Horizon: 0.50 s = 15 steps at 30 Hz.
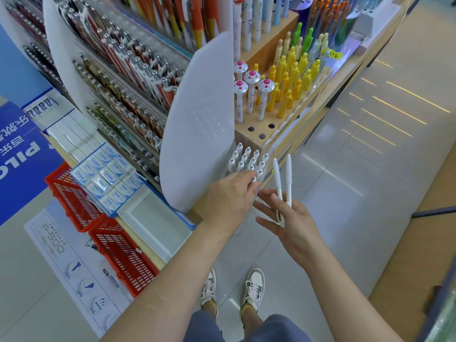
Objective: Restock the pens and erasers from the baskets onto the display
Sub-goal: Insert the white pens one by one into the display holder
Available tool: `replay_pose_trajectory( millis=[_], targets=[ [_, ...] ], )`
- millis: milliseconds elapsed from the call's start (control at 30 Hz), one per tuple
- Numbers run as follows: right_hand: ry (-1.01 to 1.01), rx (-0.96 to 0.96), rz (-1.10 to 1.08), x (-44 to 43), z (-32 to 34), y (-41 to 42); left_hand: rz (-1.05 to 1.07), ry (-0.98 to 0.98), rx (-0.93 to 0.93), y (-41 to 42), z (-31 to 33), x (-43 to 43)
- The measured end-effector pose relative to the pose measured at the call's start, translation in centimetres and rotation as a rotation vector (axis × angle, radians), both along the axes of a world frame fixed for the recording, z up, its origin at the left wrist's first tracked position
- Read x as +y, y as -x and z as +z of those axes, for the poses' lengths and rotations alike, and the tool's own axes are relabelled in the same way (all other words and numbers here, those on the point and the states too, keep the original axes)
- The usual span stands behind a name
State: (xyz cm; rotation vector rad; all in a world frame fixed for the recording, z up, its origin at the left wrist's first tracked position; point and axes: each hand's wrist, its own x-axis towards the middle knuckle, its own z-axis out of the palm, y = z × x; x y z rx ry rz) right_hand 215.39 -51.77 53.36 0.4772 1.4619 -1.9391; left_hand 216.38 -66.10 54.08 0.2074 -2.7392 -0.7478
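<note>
The display [267,49] fills the far left. Two red baskets [118,250] sit on the floor at its near left, with boxed erasers [108,178] just beyond them. At the display's near corner the left hand [229,196] has its fingers pinching a pen [254,179] among the standing white pens [246,161]. Just right of it, the right hand [296,225], fingers loosely spread, pinches two pens [283,178] upright.

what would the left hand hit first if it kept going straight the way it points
The white pens packed in the clear holder: the left hand points up-right at them, and its fingertips seem to pinch the front one.
</note>
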Motion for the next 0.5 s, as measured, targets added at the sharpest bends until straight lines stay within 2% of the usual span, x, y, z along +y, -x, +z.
replay_pose_trajectory(
  millis=[200, 333, 400, 500],
  targets=[
    [-0.066, 0.083, 0.014, 0.4, 0.6, 0.0, 0.045, -0.193, -0.214, -0.2, 1.2, -0.2],
    [-0.036, 0.14, 0.058, 0.9, 1.6, 0.2, 0.103, -0.28, -0.133, -1.5, 3.1, -0.1],
    [0.047, 0.133, 0.176, 1.2, 2.8, 0.2, 0.113, -0.42, -0.115, -2.1, 4.6, 0.3],
    [0.146, 0.101, 0.423, 1.3, 4.4, 0.2, 0.029, -0.719, -0.278, -2.6, 5.8, 1.2]
  ],
)
